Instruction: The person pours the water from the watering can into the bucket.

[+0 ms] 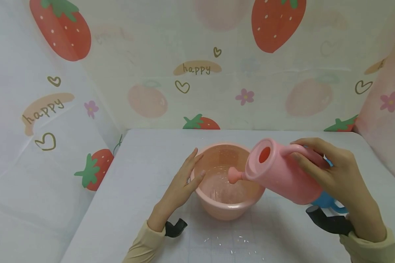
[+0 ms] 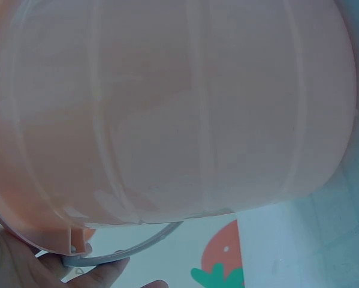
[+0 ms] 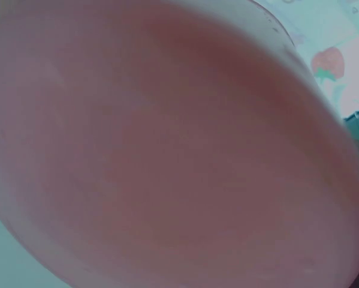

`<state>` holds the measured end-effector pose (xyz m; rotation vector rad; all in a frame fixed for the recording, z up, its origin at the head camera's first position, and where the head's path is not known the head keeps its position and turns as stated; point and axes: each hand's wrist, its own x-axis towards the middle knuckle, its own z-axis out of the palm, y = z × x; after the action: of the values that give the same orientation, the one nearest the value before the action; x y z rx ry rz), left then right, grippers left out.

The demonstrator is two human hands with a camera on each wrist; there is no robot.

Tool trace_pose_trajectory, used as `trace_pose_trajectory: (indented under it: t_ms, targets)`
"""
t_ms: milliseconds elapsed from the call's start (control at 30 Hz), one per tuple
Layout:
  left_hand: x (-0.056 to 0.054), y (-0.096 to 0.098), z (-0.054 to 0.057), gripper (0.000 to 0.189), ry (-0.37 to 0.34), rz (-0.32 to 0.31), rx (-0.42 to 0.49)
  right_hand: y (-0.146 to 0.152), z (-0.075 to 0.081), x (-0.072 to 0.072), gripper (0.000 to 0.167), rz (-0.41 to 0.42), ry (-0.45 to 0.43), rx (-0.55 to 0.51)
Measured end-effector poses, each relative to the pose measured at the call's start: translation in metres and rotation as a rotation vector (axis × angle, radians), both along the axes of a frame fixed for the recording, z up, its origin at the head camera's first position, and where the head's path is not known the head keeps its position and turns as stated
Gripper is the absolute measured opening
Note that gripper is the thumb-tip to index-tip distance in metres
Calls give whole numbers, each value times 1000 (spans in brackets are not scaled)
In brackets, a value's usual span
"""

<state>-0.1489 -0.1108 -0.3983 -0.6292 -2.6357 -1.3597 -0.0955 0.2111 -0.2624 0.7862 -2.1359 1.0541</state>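
Observation:
A peach-coloured bucket (image 1: pixel 228 212) stands upright on the table, with glints like clear water inside. My left hand (image 1: pixel 181 182) rests against its left rim, fingers fairly straight and spread. The left wrist view shows the bucket's ribbed side (image 2: pixel 167 114), its grey handle (image 2: pixel 137 246) and my fingers (image 2: pixel 110 273) beside that handle. My right hand (image 1: pixel 332 171) grips the handle of a pink watering can (image 1: pixel 289 179), tilted with its sprinkler head over the bucket. Whether water flows from it I cannot tell. The can's base (image 3: pixel 167 156) fills most of the right wrist view.
Partly hidden behind the watering can and right arm, a blue object (image 1: pixel 326 201) with a looped handle sits on the white table (image 1: pixel 145 160). Small bright spots like water drops lie near the front. Patterned sheets (image 1: pixel 118 65) hang at the back and sides.

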Motion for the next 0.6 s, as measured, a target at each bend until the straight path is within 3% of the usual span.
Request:
trace_pose_trajectory:
  t_ms: [600]
  targets:
    - [-1, 0, -1, 54, -1, -2, -1, 0, 1, -6, 30, -7, -12, 60]
